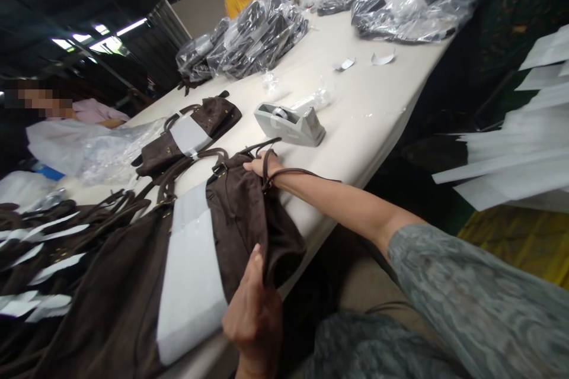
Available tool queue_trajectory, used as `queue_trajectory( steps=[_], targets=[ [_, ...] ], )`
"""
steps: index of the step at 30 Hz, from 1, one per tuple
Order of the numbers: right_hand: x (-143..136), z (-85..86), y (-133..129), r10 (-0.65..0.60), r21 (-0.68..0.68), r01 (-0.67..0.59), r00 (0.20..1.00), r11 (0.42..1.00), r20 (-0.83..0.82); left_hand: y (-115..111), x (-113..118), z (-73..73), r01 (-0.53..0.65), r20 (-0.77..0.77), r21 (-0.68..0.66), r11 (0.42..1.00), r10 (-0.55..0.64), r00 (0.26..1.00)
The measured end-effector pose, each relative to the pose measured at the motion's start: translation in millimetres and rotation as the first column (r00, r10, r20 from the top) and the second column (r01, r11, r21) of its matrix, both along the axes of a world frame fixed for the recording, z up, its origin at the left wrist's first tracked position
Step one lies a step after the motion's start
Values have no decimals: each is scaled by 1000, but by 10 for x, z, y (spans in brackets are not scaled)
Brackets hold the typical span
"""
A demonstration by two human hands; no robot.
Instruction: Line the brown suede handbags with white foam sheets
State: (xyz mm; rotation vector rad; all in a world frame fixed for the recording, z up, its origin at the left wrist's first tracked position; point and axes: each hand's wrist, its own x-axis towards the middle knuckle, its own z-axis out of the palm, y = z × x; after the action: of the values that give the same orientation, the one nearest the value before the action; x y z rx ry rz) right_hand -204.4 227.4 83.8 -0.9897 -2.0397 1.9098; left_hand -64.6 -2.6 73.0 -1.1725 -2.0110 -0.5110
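A dark brown bag point(237, 207) lies on the table, a white paper band point(191, 272) wrapped around its middle. My right hand point(267, 167) grips the bag's far upper corner; a thin brown strap point(302, 173) loops around that wrist. At the near edge of the bag is my left hand point(254, 314), fingers together and closed on the side panel, its inner fingers partly hidden. Just beyond my right hand stands a grey tape dispenser point(288, 124). Another brown bag point(217, 115) with a white paper band lies behind the first.
More banded brown bags point(57, 249) pile up at the left. Plastic-wrapped bags point(262, 35) lie farther along the white table point(351, 95). White paper strips point(524, 130) hang at the right above something yellow point(520, 243). A person in yellow point(237, 3) and another in pink point(95, 112) are across the table.
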Motion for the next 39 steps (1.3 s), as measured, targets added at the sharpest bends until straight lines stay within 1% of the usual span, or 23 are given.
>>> queue_trajectory(
  steps=[3, 6, 10, 12, 15, 16, 18, 21, 25, 27, 29, 31, 33, 36, 37, 39],
  targets=[
    [-93, -61, 138, 4, 199, 1, 1000, 980, -26, 92, -138, 21, 23, -52, -146, 989, -31, 998],
    [-135, -151, 188, 63, 313, -50, 998, 949, -31, 97, -166, 14, 14, -60, -228, 974, -28, 998],
    [-152, -197, 254, 158, 346, -152, 987, 926, 12, 12, -163, 37, 74, -39, -233, 970, -85, 996],
    [-154, -183, 280, 182, 356, -182, 983, 916, 32, 13, -141, 42, 60, -54, -261, 964, -76, 996],
    [-146, -150, 283, 173, 389, -184, 983, 903, 63, 115, -61, 40, -26, -85, -373, 927, -6, 996],
    [-140, -141, 278, 164, 403, -178, 984, 898, 70, 164, -29, 38, -45, -82, -392, 919, 14, 997],
    [-124, -128, 266, 148, 435, -166, 986, 885, 76, 260, 24, 28, -33, -47, -385, 922, 16, 999],
    [-102, -127, 263, 133, 474, -156, 988, 867, 81, 345, 50, -16, 16, -42, -378, 926, -34, 999],
    [-129, -161, 287, 143, 486, -180, 983, 855, 111, 351, -2, -118, -45, -105, -415, 909, 2, 994],
    [-171, -183, 306, 160, 487, -200, 979, 850, 124, 322, -48, -161, -23, -106, -398, 917, -21, 994],
    [-211, -196, 327, 184, 487, -222, 975, 845, 125, 275, -95, -186, 37, -83, -351, 936, -71, 994],
    [-220, -193, 357, 213, 484, -242, 970, 841, 115, 220, -136, -201, 80, -52, -249, 965, -96, 994],
    [-178, -179, 402, 243, 481, -257, 966, 838, 94, 174, -166, -218, 74, -20, -127, 989, -77, 997],
    [-12, -171, 490, 256, 482, -241, 966, 843, 35, 146, -183, -265, -37, 5, 32, 999, 37, 999],
    [65, -176, 514, 251, 486, -222, 968, 845, 5, 145, -178, -283, -94, 8, 79, 992, 93, 996],
    [227, -198, 540, 241, 500, -180, 969, 847, -59, 144, -153, -315, -212, 29, 182, 960, 211, 977]
  ],
)
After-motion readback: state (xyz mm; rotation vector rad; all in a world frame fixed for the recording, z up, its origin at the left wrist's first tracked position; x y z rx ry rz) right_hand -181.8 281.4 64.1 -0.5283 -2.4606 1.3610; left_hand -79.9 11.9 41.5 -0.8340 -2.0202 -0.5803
